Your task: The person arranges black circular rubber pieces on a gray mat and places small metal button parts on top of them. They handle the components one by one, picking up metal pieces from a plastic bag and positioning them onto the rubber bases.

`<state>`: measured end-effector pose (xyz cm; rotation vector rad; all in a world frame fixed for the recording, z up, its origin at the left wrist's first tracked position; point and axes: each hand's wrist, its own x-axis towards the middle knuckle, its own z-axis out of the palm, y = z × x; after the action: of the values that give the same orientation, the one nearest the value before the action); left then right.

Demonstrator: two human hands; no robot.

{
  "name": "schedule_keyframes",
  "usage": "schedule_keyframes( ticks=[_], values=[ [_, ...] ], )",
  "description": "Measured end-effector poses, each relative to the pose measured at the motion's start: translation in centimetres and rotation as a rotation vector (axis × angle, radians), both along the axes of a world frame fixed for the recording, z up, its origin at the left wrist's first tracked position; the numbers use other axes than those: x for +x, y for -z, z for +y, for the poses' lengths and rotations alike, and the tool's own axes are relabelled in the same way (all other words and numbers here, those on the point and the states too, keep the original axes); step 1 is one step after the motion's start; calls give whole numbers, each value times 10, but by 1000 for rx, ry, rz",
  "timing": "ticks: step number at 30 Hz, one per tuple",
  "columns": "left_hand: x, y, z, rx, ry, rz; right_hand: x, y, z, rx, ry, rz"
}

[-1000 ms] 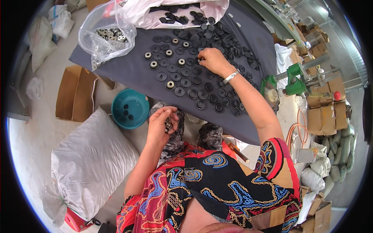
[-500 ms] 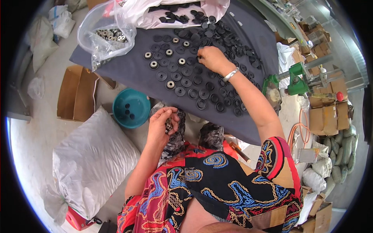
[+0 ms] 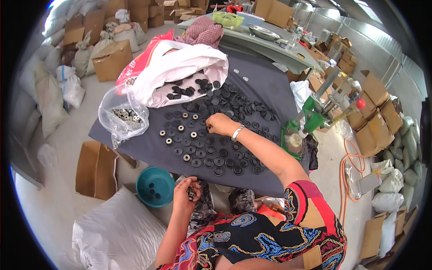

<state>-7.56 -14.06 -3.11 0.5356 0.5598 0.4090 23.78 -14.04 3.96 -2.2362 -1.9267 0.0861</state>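
Near the table's front edge, my left hand (image 3: 187, 194) is curled around small metal bearings (image 3: 192, 193), partly hidden by the fingers. My right hand (image 3: 220, 124) reaches over the table with its fingertips pinched down among black round discs (image 3: 210, 150); whatever lies between them is hidden. Left of that hand, several shiny bearings (image 3: 186, 158) sit on single discs. More discs lie in a loose heap (image 3: 243, 105) beyond the right hand. At the table's left, a clear plastic bag (image 3: 118, 101) holds many metal bearings.
A white sack (image 3: 180, 67) spills discs onto the dark tabletop (image 3: 258, 76). A green hand press (image 3: 310, 114) stands at the right edge. Below left are a teal basin (image 3: 167, 176) with a few discs, an open carton (image 3: 96, 168) and a large white sack (image 3: 117, 234).
The view has tipped upward, bringing more of the room into sight and shifting the table lower. My right hand stays pinched among the discs; my left hand still holds the bearings.
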Motion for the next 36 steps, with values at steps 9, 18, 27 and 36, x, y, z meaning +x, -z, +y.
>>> schedule_keyframes(
  ticks=[9, 18, 27, 36],
  values=[
    [-2, -21, -15, -59, -54, 42, -148, -23, -67, 209, -445, 22],
    [-1, -22, -45, 116, 90, 77, -178, 8, -115, 54, -406, 223],
    [-2, -28, -59, 122, 13, 160, -174, 6, -127, 131, -269, 363],
    [-15, 2, -48, 21, 16, 146, -167, 17, -127, 229, -122, 423]
  ],
)
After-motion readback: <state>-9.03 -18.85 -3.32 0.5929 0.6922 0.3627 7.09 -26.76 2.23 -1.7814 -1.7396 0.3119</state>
